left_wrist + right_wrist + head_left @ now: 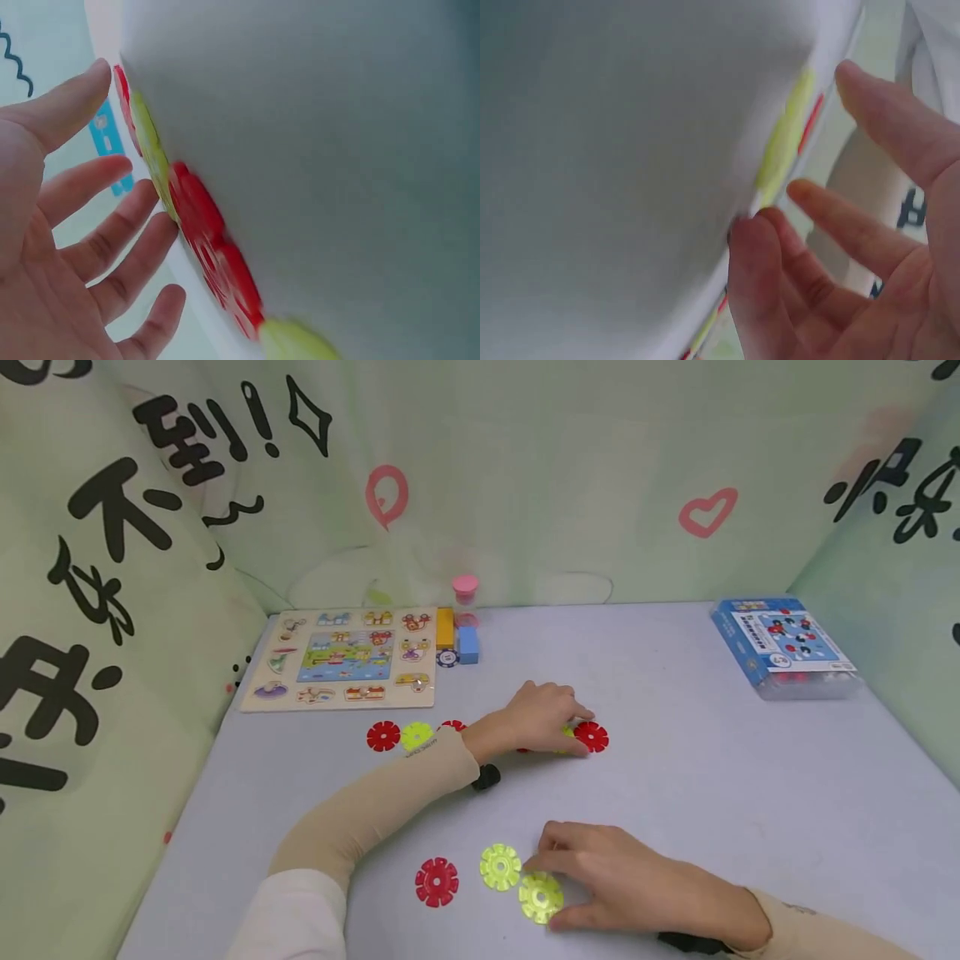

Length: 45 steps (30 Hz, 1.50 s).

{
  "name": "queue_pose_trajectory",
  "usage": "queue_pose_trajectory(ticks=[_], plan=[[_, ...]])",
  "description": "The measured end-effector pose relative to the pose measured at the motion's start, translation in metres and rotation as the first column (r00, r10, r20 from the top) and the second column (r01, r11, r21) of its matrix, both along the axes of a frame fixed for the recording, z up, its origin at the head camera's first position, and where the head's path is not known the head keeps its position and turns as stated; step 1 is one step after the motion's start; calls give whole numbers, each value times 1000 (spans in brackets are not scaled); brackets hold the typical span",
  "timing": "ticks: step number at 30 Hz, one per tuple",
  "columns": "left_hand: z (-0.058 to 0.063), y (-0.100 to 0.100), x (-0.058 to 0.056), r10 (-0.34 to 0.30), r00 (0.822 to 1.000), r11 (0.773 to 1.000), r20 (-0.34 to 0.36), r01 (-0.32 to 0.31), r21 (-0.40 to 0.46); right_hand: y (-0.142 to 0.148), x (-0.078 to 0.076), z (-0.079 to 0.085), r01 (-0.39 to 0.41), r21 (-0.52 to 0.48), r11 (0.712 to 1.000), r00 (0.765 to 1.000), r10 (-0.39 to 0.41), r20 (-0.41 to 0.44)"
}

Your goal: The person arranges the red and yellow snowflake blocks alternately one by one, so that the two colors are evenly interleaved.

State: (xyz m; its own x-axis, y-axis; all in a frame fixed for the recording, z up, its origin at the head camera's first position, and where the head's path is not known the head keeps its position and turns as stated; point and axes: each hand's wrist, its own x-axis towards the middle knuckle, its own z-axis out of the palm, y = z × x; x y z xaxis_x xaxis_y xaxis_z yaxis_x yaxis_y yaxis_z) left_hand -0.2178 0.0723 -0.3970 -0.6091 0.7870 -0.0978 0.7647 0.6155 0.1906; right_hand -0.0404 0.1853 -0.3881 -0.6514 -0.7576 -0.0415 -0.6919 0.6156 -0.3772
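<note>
My left hand reaches over a row of flat, notched plastic discs, thumb and fingers spread around the red disc at the row's right end. In the left wrist view, its fingers are loosely bent beside the red disc and yellow-green disc. Nearer the front, my right hand has its thumb and forefinger on either side of a yellow-green disc, which lies on the table. Another yellow-green disc lies beside the forefinger, and a red disc lies farther left.
A wooden picture puzzle board lies at the back left, with yellow and blue blocks and a pink-topped container beside it. A blue box sits at the back right. More discs lie left of my left forearm.
</note>
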Motion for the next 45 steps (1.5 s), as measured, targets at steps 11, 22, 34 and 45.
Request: queue_pose_trajectory(ticks=[11,22,34,45], plan=[[-4,9,3,24,998,999,-50,-26,-41,-12,11,-5,-12,63,998,996,17,-85],[-2,8,3,33,999,999,-40,-35,-36,-10,10,-2,-114,-52,992,991,117,62],[0,9,5,48,999,997,-24,-49,-53,25,-21,9,103,-40,994,981,-95,171],[1,10,4,53,999,997,2,-53,-54,133,-107,11,488,19,872,873,-488,7]])
